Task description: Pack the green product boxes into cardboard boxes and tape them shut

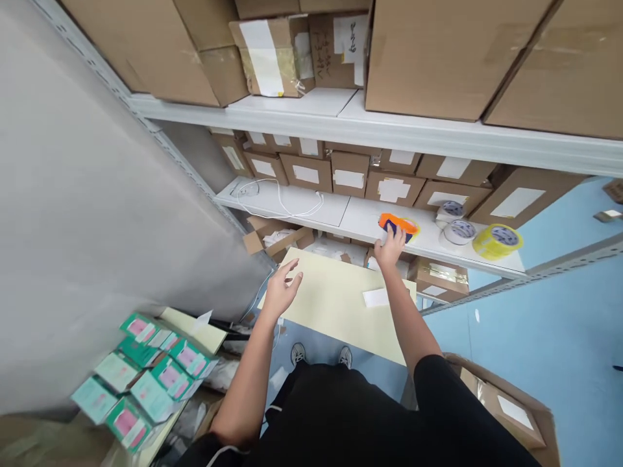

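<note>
On the middle shelf lies an orange and dark blue tape dispenser (400, 224), with yellowish tape at its right end. My right hand (390, 246) reaches over the table to it, fingers closed on its dark blue part. My left hand (283, 288) hovers above the left side of the pale yellow tabletop (331, 305), its fingers apart and holding nothing. A small white card or flat box (376, 298) rests on the tabletop beside my right forearm.
Right of the dispenser stand rolls of clear tape (459, 231) and yellow tape (497, 242). A white cable (287, 211) lies on the shelf's left part. Labelled cardboard boxes (350, 174) line its back. Green and pink boxes (150, 373) are stacked at lower left.
</note>
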A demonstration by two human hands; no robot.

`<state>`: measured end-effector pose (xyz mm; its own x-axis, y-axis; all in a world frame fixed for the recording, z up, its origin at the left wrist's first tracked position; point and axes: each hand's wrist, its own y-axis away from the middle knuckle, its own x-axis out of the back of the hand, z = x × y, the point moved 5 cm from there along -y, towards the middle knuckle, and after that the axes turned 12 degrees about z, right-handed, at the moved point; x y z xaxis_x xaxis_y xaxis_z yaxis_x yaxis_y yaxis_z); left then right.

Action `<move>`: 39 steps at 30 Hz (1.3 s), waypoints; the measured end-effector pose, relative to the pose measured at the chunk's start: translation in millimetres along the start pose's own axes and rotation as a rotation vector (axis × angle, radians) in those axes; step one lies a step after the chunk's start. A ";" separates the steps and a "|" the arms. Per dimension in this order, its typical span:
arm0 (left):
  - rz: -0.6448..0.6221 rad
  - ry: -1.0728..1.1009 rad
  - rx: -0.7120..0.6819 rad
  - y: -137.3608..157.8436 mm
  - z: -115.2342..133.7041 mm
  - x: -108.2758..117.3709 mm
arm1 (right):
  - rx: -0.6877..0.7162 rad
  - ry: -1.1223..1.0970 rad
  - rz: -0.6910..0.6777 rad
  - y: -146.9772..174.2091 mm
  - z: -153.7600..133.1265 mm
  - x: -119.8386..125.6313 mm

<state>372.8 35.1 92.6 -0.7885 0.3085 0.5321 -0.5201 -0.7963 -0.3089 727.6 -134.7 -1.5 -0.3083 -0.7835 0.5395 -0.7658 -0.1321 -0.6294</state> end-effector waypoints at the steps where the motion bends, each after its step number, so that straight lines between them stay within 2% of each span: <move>1: -0.002 -0.010 0.013 2.8 -5.5 1.1 | 0.031 -0.078 -0.005 15.7 -13.5 -0.6; 3: 0.002 -0.034 0.029 8.5 -15.8 5.6 | 0.087 -0.257 -0.057 51.8 -42.9 -2.8; 6: 0.016 -0.058 0.043 18.0 -34.8 19.4 | 0.110 -0.499 -0.206 108.3 -84.6 -8.2; 11: 0.100 -0.069 0.162 39.6 -89.1 66.6 | -0.009 -0.646 -0.419 183.8 -138.1 -24.3; 16: 0.211 -0.085 0.230 77.6 -147.0 137.6 | -0.065 -0.727 -0.754 256.0 -211.9 -48.5; 22: 0.391 -0.026 0.435 148.2 -221.9 246.9 | 0.031 -0.807 -1.032 354.9 -338.8 -70.6; 28: 0.616 0.009 0.609 221.5 -289.9 359.8 | 0.188 -0.876 -1.189 456.1 -452.3 -90.2; 32: 0.749 0.006 0.689 260.8 -328.4 422.0 | 0.265 -0.858 -1.240 501.9 -510.3 -101.0; 34: 0.803 -0.003 0.726 275.0 -345.7 444.8 | 0.282 -0.856 -1.258 516.1 -533.1 -105.1; 36: 0.837 -0.005 0.769 282.8 -363.1 457.9 | 0.287 -0.851 -1.278 526.5 -550.0 -110.3; 39: 0.823 0.016 0.801 276.7 -390.4 455.9 | 0.275 -0.828 -1.320 538.6 -562.6 -123.4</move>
<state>-258.8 158.6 -58.1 -0.7998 -0.4565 0.3898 0.5084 -0.8604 0.0352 35.7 232.5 -92.5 0.9162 -0.1210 0.3821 -0.0846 -0.9903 -0.1106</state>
